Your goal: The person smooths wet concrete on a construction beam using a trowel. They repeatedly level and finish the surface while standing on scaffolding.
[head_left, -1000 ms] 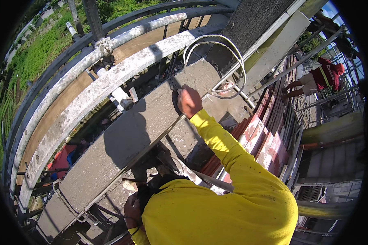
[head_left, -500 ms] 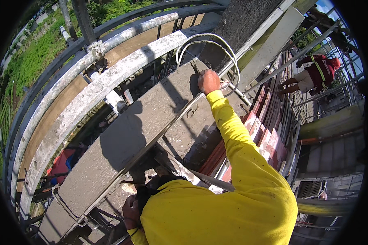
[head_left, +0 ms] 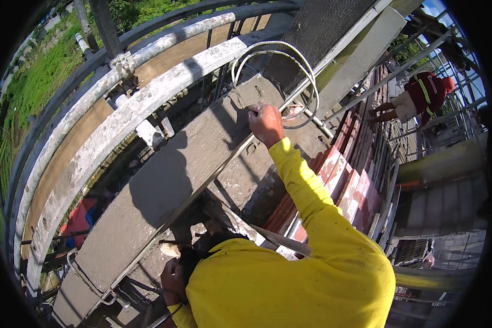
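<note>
My right hand, at the end of a yellow sleeve, is closed on a flat trowel-like tool, partly hidden by the fingers, on the wet grey mortar strip near its upper end. A pale timber edge runs along the strip's lower side, and a looped white cord hangs just beyond the hand. My left hand is low at centre left, curled beside dark material; what it holds, if anything, is hidden.
A curved pipe railing borders the left, with greenery below. A dark post rises at the top. Stacked reddish boards lie at right. A worker in red bends among scaffold poles at upper right.
My right hand moved up along the mortar toward the post, then slightly back down-left. The worker in red has shifted posture. My left hand stays low.
</note>
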Motion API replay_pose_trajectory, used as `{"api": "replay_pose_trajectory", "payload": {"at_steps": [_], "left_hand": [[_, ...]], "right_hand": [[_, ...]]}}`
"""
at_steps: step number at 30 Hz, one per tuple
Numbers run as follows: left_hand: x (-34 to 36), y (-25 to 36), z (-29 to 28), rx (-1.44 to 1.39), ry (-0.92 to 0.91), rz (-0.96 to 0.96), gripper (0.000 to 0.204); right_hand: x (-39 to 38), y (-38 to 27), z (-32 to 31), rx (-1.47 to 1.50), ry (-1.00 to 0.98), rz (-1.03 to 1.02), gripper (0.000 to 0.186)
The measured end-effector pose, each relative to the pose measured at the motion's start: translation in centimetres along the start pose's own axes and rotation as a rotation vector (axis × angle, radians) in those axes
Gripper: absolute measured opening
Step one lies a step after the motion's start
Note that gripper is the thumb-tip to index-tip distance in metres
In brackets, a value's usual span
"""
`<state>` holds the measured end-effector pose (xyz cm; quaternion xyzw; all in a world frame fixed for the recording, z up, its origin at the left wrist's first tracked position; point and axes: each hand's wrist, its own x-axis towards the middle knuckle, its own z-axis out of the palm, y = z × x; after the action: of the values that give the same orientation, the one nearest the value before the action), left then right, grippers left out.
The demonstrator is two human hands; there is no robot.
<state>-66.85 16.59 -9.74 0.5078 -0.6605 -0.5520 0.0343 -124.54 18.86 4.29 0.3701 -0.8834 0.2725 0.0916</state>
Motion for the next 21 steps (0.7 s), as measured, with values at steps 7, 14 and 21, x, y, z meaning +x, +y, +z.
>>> {"api": "replay_pose_trajectory", "payload": {"at_steps": [7,14,21], "left_hand": [[0.3,-0.8,0.3,0.053,-0.041,0.032,0.039],[-1.0,0.7,-0.2,0.027,-0.040,0.016,0.040],[-0.8,-2.1,0.5,0.008,-0.012,0.069,0.040]], "right_hand": [[8.5,9.7,0.5,-0.227,0.086,0.192,0.015],[4.4,6.7,1.2,-0.197,-0.072,-0.012,0.022],[-1.6,2.0,4.0,-0.138,-0.148,-0.031,0.023]]}}
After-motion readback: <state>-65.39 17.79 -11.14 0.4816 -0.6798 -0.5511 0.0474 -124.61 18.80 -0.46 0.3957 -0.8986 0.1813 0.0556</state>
